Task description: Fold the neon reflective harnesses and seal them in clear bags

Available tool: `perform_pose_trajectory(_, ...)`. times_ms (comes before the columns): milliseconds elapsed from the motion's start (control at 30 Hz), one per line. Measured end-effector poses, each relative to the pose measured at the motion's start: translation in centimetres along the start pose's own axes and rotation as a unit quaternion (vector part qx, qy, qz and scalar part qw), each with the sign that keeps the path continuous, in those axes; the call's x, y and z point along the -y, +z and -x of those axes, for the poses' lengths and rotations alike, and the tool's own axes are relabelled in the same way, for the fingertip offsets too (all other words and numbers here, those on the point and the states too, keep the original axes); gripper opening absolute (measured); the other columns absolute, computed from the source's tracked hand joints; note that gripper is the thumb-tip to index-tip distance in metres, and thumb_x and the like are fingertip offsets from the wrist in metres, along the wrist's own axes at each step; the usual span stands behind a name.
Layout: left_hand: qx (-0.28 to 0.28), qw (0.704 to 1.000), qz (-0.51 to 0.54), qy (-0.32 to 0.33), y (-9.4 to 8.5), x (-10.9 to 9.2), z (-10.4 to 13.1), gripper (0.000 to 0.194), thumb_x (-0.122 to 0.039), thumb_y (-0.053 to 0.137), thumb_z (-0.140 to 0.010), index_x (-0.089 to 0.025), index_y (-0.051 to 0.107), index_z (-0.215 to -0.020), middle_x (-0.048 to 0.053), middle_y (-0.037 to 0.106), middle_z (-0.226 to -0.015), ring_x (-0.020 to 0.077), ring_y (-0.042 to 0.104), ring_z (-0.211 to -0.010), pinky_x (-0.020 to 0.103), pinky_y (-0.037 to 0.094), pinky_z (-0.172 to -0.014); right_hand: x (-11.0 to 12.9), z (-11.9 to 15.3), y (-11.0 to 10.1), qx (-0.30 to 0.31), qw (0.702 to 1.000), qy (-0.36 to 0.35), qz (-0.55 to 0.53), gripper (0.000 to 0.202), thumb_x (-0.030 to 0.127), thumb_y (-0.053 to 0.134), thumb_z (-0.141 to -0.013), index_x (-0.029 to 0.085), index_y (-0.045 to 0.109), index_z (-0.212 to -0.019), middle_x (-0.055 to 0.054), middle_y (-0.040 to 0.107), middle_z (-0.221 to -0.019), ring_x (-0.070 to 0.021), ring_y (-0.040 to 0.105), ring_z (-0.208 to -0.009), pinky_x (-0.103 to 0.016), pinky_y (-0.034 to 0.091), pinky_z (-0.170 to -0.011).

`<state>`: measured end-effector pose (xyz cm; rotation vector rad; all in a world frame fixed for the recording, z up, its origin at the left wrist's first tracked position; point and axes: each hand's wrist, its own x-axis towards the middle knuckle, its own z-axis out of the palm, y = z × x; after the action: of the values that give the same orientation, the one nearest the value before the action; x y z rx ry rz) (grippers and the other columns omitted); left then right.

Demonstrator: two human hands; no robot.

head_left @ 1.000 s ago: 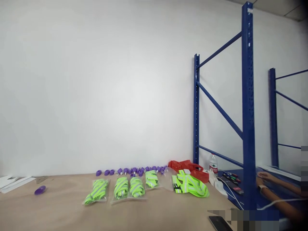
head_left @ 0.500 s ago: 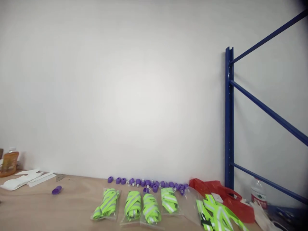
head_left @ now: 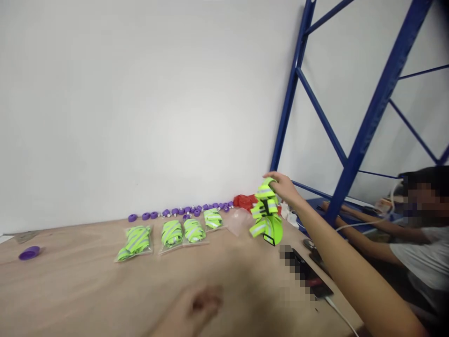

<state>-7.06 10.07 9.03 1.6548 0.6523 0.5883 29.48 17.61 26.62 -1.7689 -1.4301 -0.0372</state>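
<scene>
My right hand (head_left: 285,188) is raised above the table, closed on the top of a neon-yellow reflective strap harness (head_left: 267,222). Grey stripes and black buckles show on the straps, which hang down in loops. Low in the middle, my left hand (head_left: 202,302) is over the bare tabletop, smeared by motion, so its fingers are unclear. Beyond it lie several clear bags (head_left: 137,239) with folded neon-yellow straps inside. Nearest the harness on its left is a crumpled clear plastic bag (head_left: 238,221).
Small purple caps (head_left: 175,211) line the wall, and a larger purple scoop-like piece (head_left: 29,253) lies at left. Behind the harness is a red bag (head_left: 245,201). A phone (head_left: 310,276) with a white cable lies at right. Blue rack posts (head_left: 372,117) stand beside another person's arms (head_left: 365,238).
Both my hands have come into view. The neon-yellow harness, lying on the table before, now hangs from my right hand. The view has turned right and down, showing another person.
</scene>
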Motion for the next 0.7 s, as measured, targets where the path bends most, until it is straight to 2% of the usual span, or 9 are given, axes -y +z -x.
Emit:
perform_pose_trajectory(67,-0.042,0.997,-0.007,0.06,-1.1,-2.5,-2.9,0.049,-0.046,0.066,-0.091,-0.024,0.056,-0.133,0.011,0.067,-0.125,0.0281,0.062,-0.116,0.047,0.047,-0.104,3.6,1.3,-0.5,0.016,0.999,-0.028,-0.031,0.05,0.021,0.048,-0.067,0.018,0.066,-0.114,-0.005,0.072,-0.09,-0.0186,0.063,-0.069,-0.028,0.048,-0.064)
perform_pose_trajectory(167,-0.112,0.98,-0.043,0.158,-1.1,-6.8,-6.2,0.077,-0.04,0.076,-0.081,-0.026,0.039,-0.147,0.012,0.061,-0.138,0.0287,0.058,-0.125,0.044,0.046,-0.105,8.2,4.2,0.1,0.077,0.991,-0.064,-0.094,0.049,0.02,0.052,-0.067,0.019,0.064,-0.114,0.0,0.067,-0.077,-0.0157,0.058,-0.059,-0.026,0.044,-0.057)
perform_pose_trajectory(200,-0.134,0.972,-0.054,0.186,-0.8,-8.0,-6.8,0.078,-0.038,0.079,-0.077,-0.026,0.042,-0.145,0.011,0.062,-0.136,0.0282,0.059,-0.122,0.042,0.047,-0.103,9.4,5.2,0.4,0.095,0.986,-0.078,-0.117,0.047,0.021,0.053,-0.067,0.019,0.063,-0.112,0.001,0.064,-0.076,-0.0149,0.056,-0.058,-0.026,0.044,-0.057)
perform_pose_trajectory(300,-0.179,0.945,-0.06,0.266,-0.7,-10.1,-7.6,0.046,-0.029,0.071,-0.079,-0.02,0.062,-0.123,0.008,0.072,-0.115,0.0255,0.066,-0.106,0.035,0.052,-0.09,11.2,7.8,1.2,0.123,0.973,-0.111,-0.159,0.044,0.021,0.058,-0.068,0.019,0.062,-0.111,0.003,0.058,-0.079,-0.014,0.056,-0.063,-0.026,0.044,-0.06)
perform_pose_trajectory(367,-0.191,0.936,-0.034,0.295,-1.8,-10.1,-7.6,0.029,-0.025,0.062,-0.082,-0.017,0.069,-0.109,0.005,0.074,-0.102,0.0235,0.068,-0.094,0.031,0.052,-0.081,10.9,8.9,1.2,0.132,0.968,-0.121,-0.176,0.047,0.021,0.06,-0.071,0.02,0.06,-0.117,0.002,0.06,-0.082,-0.0156,0.06,-0.069,-0.028,0.047,-0.065)
perform_pose_trajectory(433,-0.218,0.931,0.004,0.293,-3.7,-9.5,-7.5,0.025,-0.028,0.058,-0.085,-0.015,0.073,-0.101,0.004,0.075,-0.094,0.0218,0.068,-0.084,0.028,0.051,-0.071,9.8,9.5,1.1,0.151,0.962,-0.127,-0.187,0.048,0.023,0.062,-0.074,0.021,0.059,-0.122,-0.001,0.066,-0.09,-0.0187,0.064,-0.079,-0.031,0.05,-0.072)
perform_pose_trajectory(533,-0.31,0.909,0.067,0.272,-6.9,-8.6,-6.9,0.026,-0.035,0.062,-0.085,-0.016,0.075,-0.098,0.004,0.075,-0.089,0.0208,0.067,-0.077,0.026,0.049,-0.063,7.3,9.7,1.5,0.188,0.952,-0.151,-0.187,0.039,0.024,0.062,-0.078,0.023,0.064,-0.117,-0.006,0.07,-0.111,-0.0238,0.066,-0.102,-0.036,0.052,-0.087)
perform_pose_trajectory(600,-0.374,0.876,0.113,0.284,-8.6,-8.4,-6.4,0.027,-0.036,0.068,-0.083,-0.017,0.075,-0.1,0.005,0.075,-0.095,0.0209,0.067,-0.082,0.025,0.05,-0.064,5.5,9.6,2.4,0.195,0.952,-0.157,-0.177,0.034,0.022,0.059,-0.079,0.024,0.066,-0.112,-0.006,0.069,-0.12,-0.025,0.064,-0.112,-0.038,0.051,-0.094)
perform_pose_trajectory(700,-0.461,0.803,0.19,0.326,-10.4,-8.8,-5.2,0.024,-0.034,0.074,-0.077,-0.021,0.076,-0.097,0.004,0.074,-0.102,0.0192,0.068,-0.085,0.022,0.051,-0.062,3.0,8.9,4.1,0.186,0.961,-0.126,-0.161,0.034,0.021,0.058,-0.078,0.023,0.067,-0.111,-0.006,0.07,-0.119,-0.0238,0.069,-0.1,-0.038,0.055,-0.088)
